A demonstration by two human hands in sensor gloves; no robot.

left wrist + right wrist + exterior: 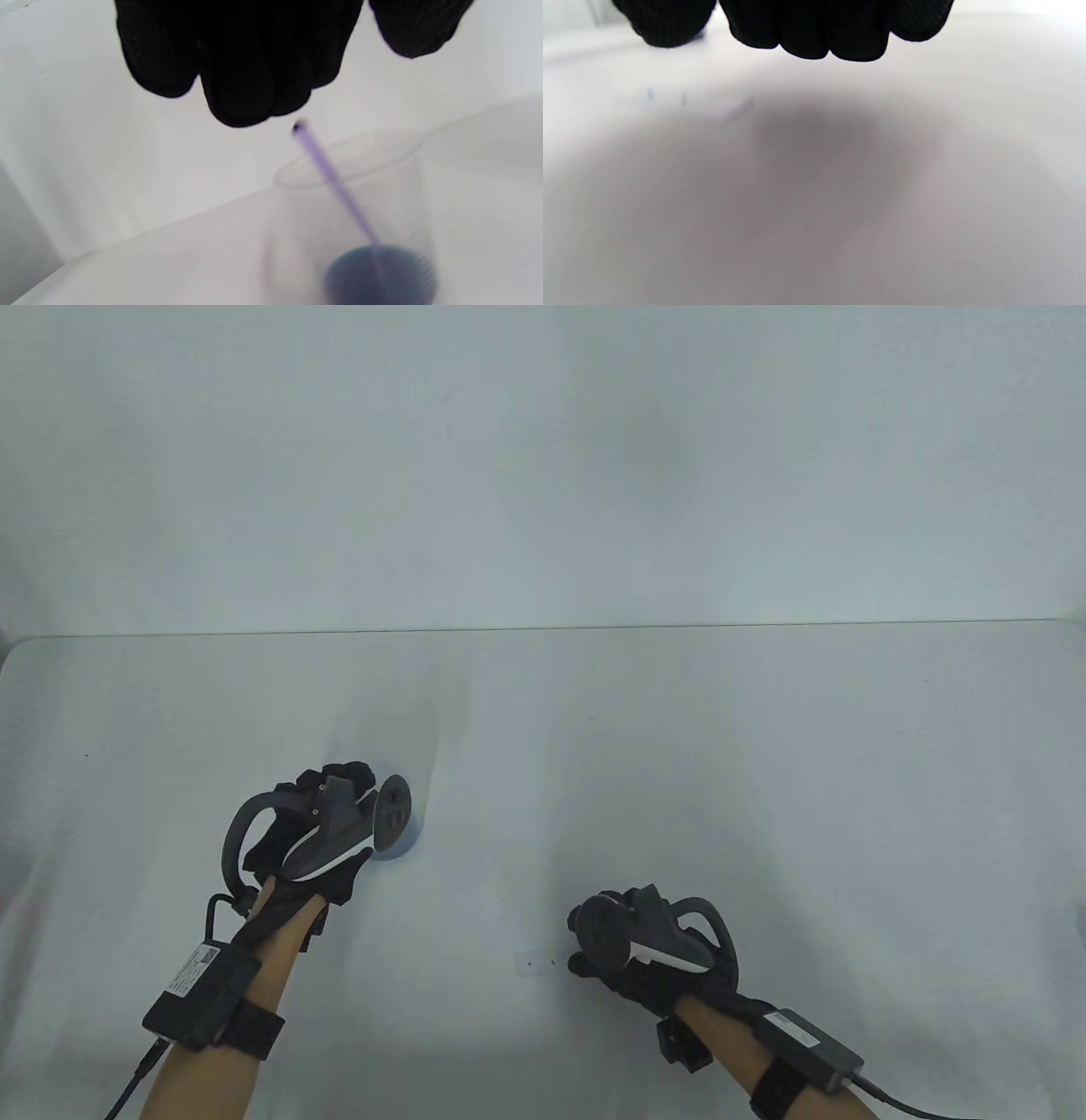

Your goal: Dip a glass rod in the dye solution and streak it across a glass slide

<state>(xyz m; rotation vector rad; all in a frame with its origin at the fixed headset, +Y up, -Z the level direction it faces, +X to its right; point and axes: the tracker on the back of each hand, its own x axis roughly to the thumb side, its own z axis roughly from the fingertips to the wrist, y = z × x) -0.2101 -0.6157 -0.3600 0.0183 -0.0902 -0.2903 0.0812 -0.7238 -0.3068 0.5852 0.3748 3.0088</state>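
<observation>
A clear beaker (412,840) with blue dye (382,275) in its bottom stands left of the table's middle, partly hidden by my left hand's tracker. A glass rod (335,182), tinted purple, leans inside the beaker, its lower end in the dye. My left hand (352,780) hovers just above the rod's top end, fingers (250,84) and thumb apart, not gripping it. The glass slide (534,963) lies flat on the table; in the right wrist view (683,103) it shows faint blue marks. My right hand (590,963) rests at the slide's right end, holding nothing.
The white table (764,780) ends at a straight far edge against a pale wall (543,475). Cables run from both wrist units off the bottom edge.
</observation>
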